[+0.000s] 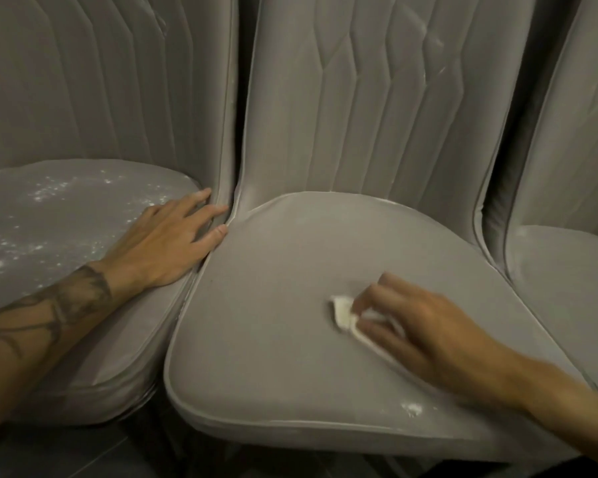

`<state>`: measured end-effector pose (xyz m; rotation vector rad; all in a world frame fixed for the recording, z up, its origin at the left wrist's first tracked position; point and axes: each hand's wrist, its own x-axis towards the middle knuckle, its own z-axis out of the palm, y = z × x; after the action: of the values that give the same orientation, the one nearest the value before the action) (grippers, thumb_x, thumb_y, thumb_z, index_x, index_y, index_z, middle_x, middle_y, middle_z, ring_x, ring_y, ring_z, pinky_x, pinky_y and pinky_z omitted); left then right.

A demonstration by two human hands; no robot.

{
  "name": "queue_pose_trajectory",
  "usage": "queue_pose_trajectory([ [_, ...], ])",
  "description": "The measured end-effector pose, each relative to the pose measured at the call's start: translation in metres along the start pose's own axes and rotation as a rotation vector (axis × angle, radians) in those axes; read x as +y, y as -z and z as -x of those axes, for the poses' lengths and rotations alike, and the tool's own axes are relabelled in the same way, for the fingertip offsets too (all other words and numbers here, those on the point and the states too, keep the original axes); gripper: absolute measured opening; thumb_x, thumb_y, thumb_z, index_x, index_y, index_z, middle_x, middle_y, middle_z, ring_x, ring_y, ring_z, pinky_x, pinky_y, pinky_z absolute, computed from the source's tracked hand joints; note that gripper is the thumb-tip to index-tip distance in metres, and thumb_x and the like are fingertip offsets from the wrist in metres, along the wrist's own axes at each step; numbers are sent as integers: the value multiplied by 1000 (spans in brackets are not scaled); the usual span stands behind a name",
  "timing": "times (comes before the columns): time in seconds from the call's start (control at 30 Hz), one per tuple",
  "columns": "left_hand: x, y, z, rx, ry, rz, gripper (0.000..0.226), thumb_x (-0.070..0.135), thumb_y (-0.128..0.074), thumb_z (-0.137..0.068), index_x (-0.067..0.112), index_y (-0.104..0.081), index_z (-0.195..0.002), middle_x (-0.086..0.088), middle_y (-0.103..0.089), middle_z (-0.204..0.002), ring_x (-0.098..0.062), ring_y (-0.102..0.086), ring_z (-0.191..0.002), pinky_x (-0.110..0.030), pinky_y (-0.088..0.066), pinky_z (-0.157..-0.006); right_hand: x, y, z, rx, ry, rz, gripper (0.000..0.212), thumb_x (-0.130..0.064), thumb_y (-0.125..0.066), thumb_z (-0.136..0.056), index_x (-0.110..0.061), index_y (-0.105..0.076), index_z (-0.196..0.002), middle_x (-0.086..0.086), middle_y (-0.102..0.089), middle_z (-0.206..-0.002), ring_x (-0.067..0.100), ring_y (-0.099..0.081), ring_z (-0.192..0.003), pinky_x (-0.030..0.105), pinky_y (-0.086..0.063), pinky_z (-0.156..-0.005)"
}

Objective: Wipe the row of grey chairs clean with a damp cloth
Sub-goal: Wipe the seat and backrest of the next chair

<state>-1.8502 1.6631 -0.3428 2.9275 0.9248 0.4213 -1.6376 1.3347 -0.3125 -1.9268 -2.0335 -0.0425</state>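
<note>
The white cloth [346,313] lies on the seat of the middle grey chair [273,288], under the bent fingers [377,298] of the right hand [428,326], which hold it and press it down. The step in hand seems to be wiping this seat. A white spot [411,408] sits behind these fingers, near the front edge. The left hand [173,243] rests flat, fingers straight, on the left chair seat [49,219], which is dusted white. Next, I think, the cloth must go back to the spot, then to the left seat.

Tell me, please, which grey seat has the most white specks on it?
The left seat, where the left hand rests: specks scatter across it, while the middle seat shows only one patch near its front.
</note>
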Motion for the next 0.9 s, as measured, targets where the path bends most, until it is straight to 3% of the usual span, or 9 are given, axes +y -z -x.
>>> queue_pose_trajectory([
  [0.07, -1, -1, 0, 0, -2, 6, 75, 76, -12, -94, 41, -39, -155, 3, -26, -169, -27, -39, -147, -51, -33, -117, -10, 1, 10, -81, 59, -62, 21, -51, -43, -104, -37, -54, -115, -18, -48, -104, 2, -55, -89, 21, -46, -78],
  [0.13, -3, -1, -1, -1, -6, 8, 78, 78, -11, -93, 40, -40, -154, 2, -27, -169, -28, -41, -147, -53, -35, -117, 9, 8, 0, -72, 66, -4, 20, -46, -45, -105, -33, -56, -116, -15, -51, -106, 7, -57, -90, 26, -47, -80],
  [0.3, -6, -2, -2, 2, -30, -2, 87, 84, -2, -91, 39, -40, -155, -1, -30, -167, -30, -43, -145, -54, -36, -117, 64, 19, -24, 23, -286, 180, 25, -42, -48, -102, -23, -57, -115, 0, -53, -105, 28, -58, -94, 41, -45, -84],
  [0.4, -6, -3, -2, 4, -26, 5, 81, 80, -7, -93, 39, -40, -154, -2, -30, -167, -31, -44, -144, -54, -36, -116, 27, 4, 1, 48, -64, 70, 21, -48, -45, -104, -31, -55, -113, -10, -49, -102, 14, -56, -85, 33, -46, -76],
  [0.47, -5, -3, -2, 1, -28, 6, 79, 78, -9, -94, 39, -40, -154, -2, -31, -166, -31, -44, -144, -54, -37, -116, 12, 5, 14, -57, 42, -18, 20, -51, -43, -105, -36, -53, -114, -18, -46, -102, 2, -52, -84, 21, -44, -76],
  [0.57, -4, -2, -1, 6, -20, 12, 78, 76, -12, -94, 38, -43, -154, -3, -33, -166, -31, -44, -145, -54, -37, -116, 49, 19, 2, -78, 67, 70, 22, -44, -43, -106, -31, -57, -116, -12, -50, -105, 9, -55, -88, 25, -45, -80],
  [0.73, -4, -1, -1, -2, -23, 7, 76, 75, -13, -93, 39, -43, -154, -2, -32, -167, -31, -44, -145, -54, -37, -116, 114, 34, -9, 24, -338, 221, 26, -44, -48, -101, -25, -59, -115, -2, -54, -107, 23, -60, -97, 36, -46, -85],
  [0.83, -8, -5, -3, -8, -23, 16, 76, 77, -13, -95, 40, -40, -155, 0, -32, -167, -31, -43, -145, -55, -36, -116, 71, 18, 21, 46, -158, 110, 23, -49, -44, -104, -33, -56, -113, -13, -50, -102, 12, -57, -86, 30, -46, -76],
  [0.9, -13, -9, -5, -5, -27, 12, 76, 80, -11, -95, 41, -37, -156, 1, -32, -166, -32, -44, -145, -56, -37, -115, 52, 18, 39, -46, -58, 14, 20, -50, -44, -105, -36, -55, -114, -16, -49, -104, 6, -57, -88, 23, -46, -78],
])
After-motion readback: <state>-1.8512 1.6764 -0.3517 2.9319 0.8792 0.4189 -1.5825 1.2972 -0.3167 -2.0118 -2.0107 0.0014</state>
